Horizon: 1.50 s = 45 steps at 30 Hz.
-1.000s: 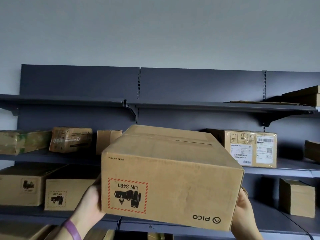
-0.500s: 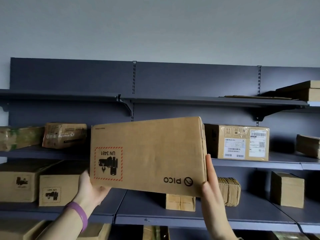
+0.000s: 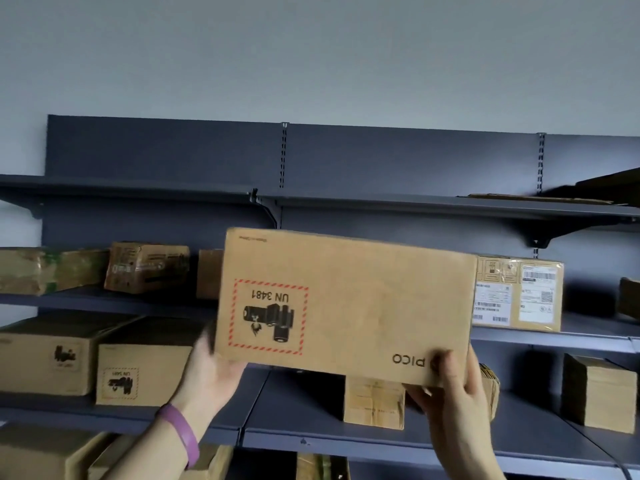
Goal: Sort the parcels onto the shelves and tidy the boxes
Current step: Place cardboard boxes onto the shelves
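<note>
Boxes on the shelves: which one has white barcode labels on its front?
The labelled box on the second shelf from the top, just right of the held box; the rest show no white labels.

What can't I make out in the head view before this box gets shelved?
Head view:
- Left hand grip: fingers behind the PICO box, motion-blurred.
- Labelled parcel: left part hidden by the box; print too small.
- Small carton: top hidden by the box.
- Dark parcel, right edge: cut off by the frame.
</note>
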Motion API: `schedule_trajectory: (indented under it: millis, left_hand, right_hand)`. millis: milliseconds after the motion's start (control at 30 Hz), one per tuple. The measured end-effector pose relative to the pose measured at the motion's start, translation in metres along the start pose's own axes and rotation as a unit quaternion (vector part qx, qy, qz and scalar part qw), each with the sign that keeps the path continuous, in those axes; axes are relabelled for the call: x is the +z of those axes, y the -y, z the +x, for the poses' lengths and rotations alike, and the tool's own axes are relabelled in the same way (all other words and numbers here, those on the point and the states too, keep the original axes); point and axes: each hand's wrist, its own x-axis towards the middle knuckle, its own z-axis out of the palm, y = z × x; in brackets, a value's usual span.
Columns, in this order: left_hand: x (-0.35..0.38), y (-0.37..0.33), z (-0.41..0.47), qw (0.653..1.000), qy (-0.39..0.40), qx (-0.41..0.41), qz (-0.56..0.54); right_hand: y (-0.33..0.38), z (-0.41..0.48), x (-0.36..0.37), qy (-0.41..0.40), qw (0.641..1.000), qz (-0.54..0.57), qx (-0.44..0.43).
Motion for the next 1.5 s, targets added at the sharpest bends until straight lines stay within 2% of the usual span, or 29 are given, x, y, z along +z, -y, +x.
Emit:
schedule_trajectory:
  millis: [100,167,233,267,367,500,600,667,733,900,967,1067,1167,1333,1500]
  left_hand:
    - [0.0,-0.008,0.007,0.99,0.049,0.028,0.127]
    - [-0.005,-0.012,0.012,0.987,0.036,0.004,0.157]
    - [-0.012,-0.015,0.011,0.993,-0.034,-0.033,0.105]
    - [-0.017,-0.016,0.01,0.996,-0.032,-0.052,0.069]
    - [-0.024,-0.013,-0.002,0.99,0.096,-0.098,-0.022]
    - [-0.011,-0.009,-0.016,0.981,0.078,-0.098,-0.15]
    - [0.009,0.0,-0.025,0.989,0.049,-0.062,-0.128]
    - [0.023,0.004,-0.031,0.991,0.037,-0.053,-0.121]
    - [0.031,0.006,-0.033,0.992,0.014,-0.037,-0.117]
    - [0.041,0.01,-0.029,0.993,-0.033,0.034,-0.106]
    - [0.043,0.012,-0.025,0.994,-0.025,0.044,-0.099]
    - [0.041,0.018,-0.016,0.994,-0.008,0.044,-0.099]
    - [0.034,0.022,-0.002,0.997,0.011,0.051,-0.05]
    - [0.021,0.036,0.032,0.991,0.032,0.055,0.114]
    - [0.015,0.057,0.08,0.943,0.002,0.105,0.315]
  right_hand:
    - [-0.001,0.015,-0.011,-0.026,0.999,0.036,0.001]
    - [-0.003,0.021,-0.014,-0.026,0.997,0.069,0.032]
    - [-0.007,0.026,-0.017,-0.042,0.996,0.06,0.054]
    - [-0.008,0.027,-0.016,-0.051,0.995,0.057,0.064]
    - [-0.017,0.031,-0.013,-0.075,0.988,0.081,0.109]
    - [-0.02,0.031,-0.003,-0.075,0.986,0.061,0.139]
    - [-0.018,0.026,0.017,-0.017,0.99,-0.003,0.143]
    - [-0.018,0.02,0.029,0.046,0.99,-0.088,0.105]
    - [-0.019,0.014,0.032,0.068,0.986,-0.138,0.067]
    - [-0.013,0.003,0.029,0.125,0.982,-0.132,0.051]
    - [-0.011,0.003,0.023,0.156,0.981,-0.102,0.051]
    - [-0.006,0.006,0.019,0.2,0.971,-0.125,0.029]
    - [-0.006,0.019,0.014,0.179,0.974,-0.137,0.005]
    - [-0.02,0.052,0.018,0.126,0.974,-0.186,-0.03]
    - [-0.055,0.096,0.018,0.089,0.95,-0.295,-0.045]
